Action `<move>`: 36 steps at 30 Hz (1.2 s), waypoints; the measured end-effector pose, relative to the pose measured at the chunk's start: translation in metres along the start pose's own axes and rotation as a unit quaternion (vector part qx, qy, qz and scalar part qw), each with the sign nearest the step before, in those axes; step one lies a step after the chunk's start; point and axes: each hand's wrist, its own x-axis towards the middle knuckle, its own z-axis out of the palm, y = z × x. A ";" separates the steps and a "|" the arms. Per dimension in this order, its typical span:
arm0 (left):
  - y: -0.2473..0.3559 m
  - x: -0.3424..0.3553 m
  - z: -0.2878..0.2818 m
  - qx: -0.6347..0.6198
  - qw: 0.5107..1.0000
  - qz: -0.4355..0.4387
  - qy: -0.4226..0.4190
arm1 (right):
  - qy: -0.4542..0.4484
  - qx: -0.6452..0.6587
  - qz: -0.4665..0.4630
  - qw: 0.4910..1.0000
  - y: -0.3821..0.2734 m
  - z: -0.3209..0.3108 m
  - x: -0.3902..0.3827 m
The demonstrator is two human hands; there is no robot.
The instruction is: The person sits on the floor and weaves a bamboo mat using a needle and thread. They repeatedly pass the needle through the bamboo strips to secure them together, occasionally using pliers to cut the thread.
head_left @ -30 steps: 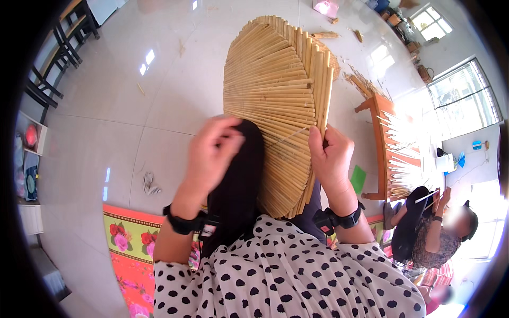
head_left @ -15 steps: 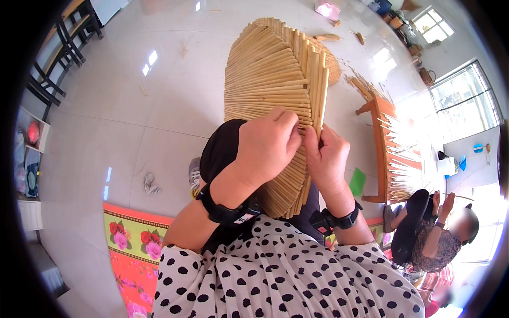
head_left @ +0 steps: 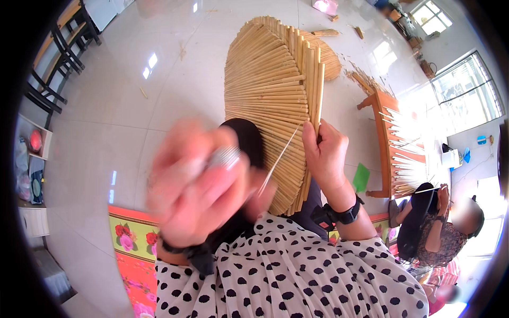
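Observation:
A curved panel of straw-coloured stalks [head_left: 265, 79], fanned in rows, stands upright over my lap, beside my dark-clad knee. My right hand [head_left: 326, 156] grips its right edge, thumb on the outermost stalks. A thin pale cord [head_left: 281, 156] runs from near that thumb down toward my left hand [head_left: 199, 183], which is lower left of the panel and badly smeared by motion. A silvery ribbed band [head_left: 225, 157] shows on one of its fingers. Whether those fingers hold the cord I cannot tell.
A round stalk mat [head_left: 323, 55] and scraps lie behind the panel. A wooden bench [head_left: 383, 148] with pale stalks is right, near a seated co-worker [head_left: 435, 236] handling a strip. Black benches [head_left: 58, 69] and shelves [head_left: 34, 169] line the left; a floral mat [head_left: 127, 254] lies under me.
My left hand swung right to the panel beside my right thumb, then moved back down-left. The cord now stretches long from the panel. My right hand keeps its grip.

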 end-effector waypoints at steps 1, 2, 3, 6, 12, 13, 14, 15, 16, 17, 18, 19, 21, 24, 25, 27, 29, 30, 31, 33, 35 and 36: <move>0.009 -0.006 0.012 -0.083 0.994 0.014 -0.074 | 0.005 -0.006 0.003 1.000 0.000 0.000 0.001; 0.018 -0.011 0.022 -0.102 0.976 0.063 -0.183 | 0.010 -0.012 0.008 1.000 0.001 0.000 0.001; 0.028 -0.017 0.034 -0.098 0.956 0.101 -0.258 | 0.015 -0.019 0.015 1.000 0.001 0.000 0.001; 0.064 -0.029 0.058 -0.097 0.906 0.073 -0.405 | 0.022 -0.004 0.023 0.999 0.004 0.002 0.003; 0.026 -0.018 0.002 0.455 0.875 -0.082 0.144 | -0.006 0.003 0.029 1.000 0.006 0.000 0.001; 0.012 0.005 -0.025 0.499 0.847 -0.142 0.117 | -0.004 0.005 0.022 1.000 0.006 0.000 0.001; -0.007 0.017 -0.043 0.560 0.810 -0.132 0.115 | -0.003 0.005 0.022 1.000 0.006 0.000 0.001; -0.024 0.026 -0.058 0.620 0.761 -0.140 0.130 | -0.002 0.004 0.023 1.000 0.005 0.000 0.001; -0.038 0.032 -0.070 0.636 0.756 -0.106 0.111 | -0.001 0.006 0.021 1.000 0.005 0.000 0.001; -0.051 0.037 -0.080 0.653 0.744 -0.089 0.109 | 0.000 0.007 0.020 1.000 0.005 0.000 0.001; -0.062 0.042 -0.087 0.671 0.730 -0.073 0.105 | 0.001 0.007 0.020 1.000 0.005 0.000 0.001; -0.070 0.047 -0.091 0.685 0.719 -0.068 0.100 | 0.002 0.008 0.017 1.000 0.006 0.000 0.001; -0.080 0.054 -0.093 0.711 0.696 -0.049 0.080 | 0.004 0.009 0.014 1.000 0.006 -0.001 0.001; -0.077 0.060 -0.089 0.717 0.694 -0.043 0.041 | 0.006 0.006 0.019 1.000 0.006 -0.001 0.002; -0.073 0.062 -0.088 0.730 0.682 -0.037 0.017 | 0.007 0.008 0.014 1.000 0.006 -0.001 0.002; -0.060 0.060 -0.087 0.575 0.800 -0.173 0.008 | 0.005 0.005 0.014 1.000 0.005 -0.001 0.003; -0.049 0.054 -0.088 0.414 0.877 -0.245 0.007 | -0.008 0.025 0.022 0.999 0.003 -0.002 0.002; -0.046 0.051 -0.089 0.341 0.906 -0.251 0.012 | -0.015 0.033 0.029 0.999 0.003 -0.002 0.001; -0.044 0.046 -0.090 0.266 0.930 -0.255 0.017 | -0.018 0.031 0.024 0.999 0.002 -0.001 0.000; -0.047 0.040 -0.092 0.281 0.936 -0.209 0.024 | -0.021 0.026 0.015 0.999 0.002 -0.001 0.000; -0.055 0.034 -0.092 0.352 0.928 -0.107 0.049 | -0.028 0.049 0.023 0.998 0.002 -0.002 0.000; -0.057 0.033 -0.093 0.312 0.944 -0.088 0.068 | -0.032 0.061 0.028 0.997 0.002 -0.002 0.001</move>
